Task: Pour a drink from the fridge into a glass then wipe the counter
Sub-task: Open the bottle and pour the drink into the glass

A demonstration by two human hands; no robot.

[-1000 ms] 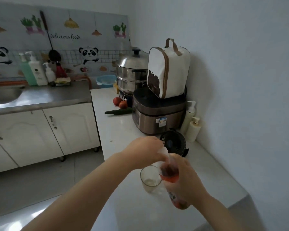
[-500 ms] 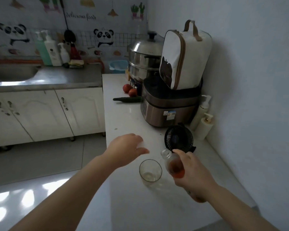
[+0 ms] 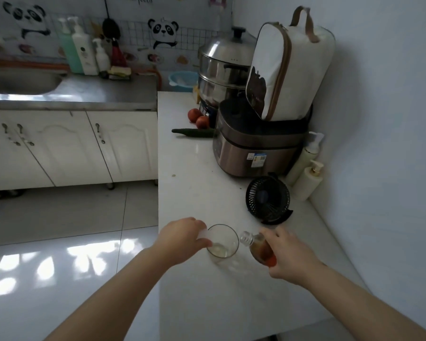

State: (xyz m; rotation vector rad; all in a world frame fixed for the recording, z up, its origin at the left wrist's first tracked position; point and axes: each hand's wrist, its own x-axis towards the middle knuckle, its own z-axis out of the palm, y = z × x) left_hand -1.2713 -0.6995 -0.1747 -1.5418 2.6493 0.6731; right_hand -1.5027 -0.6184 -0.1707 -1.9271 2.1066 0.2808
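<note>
Glass (image 3: pixel 223 242) upright on white tabletop (image 3: pixel 194 173), near front edge. Left hand (image 3: pixel 182 236) closed on white cap, touching glass rim at left. Right hand (image 3: pixel 289 254) clamped on bottle (image 3: pixel 258 247), tilted, open neck just beside glass rim at right. Reddish drink inside. Black fan (image 3: pixel 268 199) behind.

A home kitchen: steel sink (image 3: pixel 20 82), white cabinets (image 3: pixel 67 146), steamer pot (image 3: pixel 223 70), rice cooker (image 3: pixel 258 148) on counter (image 3: pixel 197 183).
</note>
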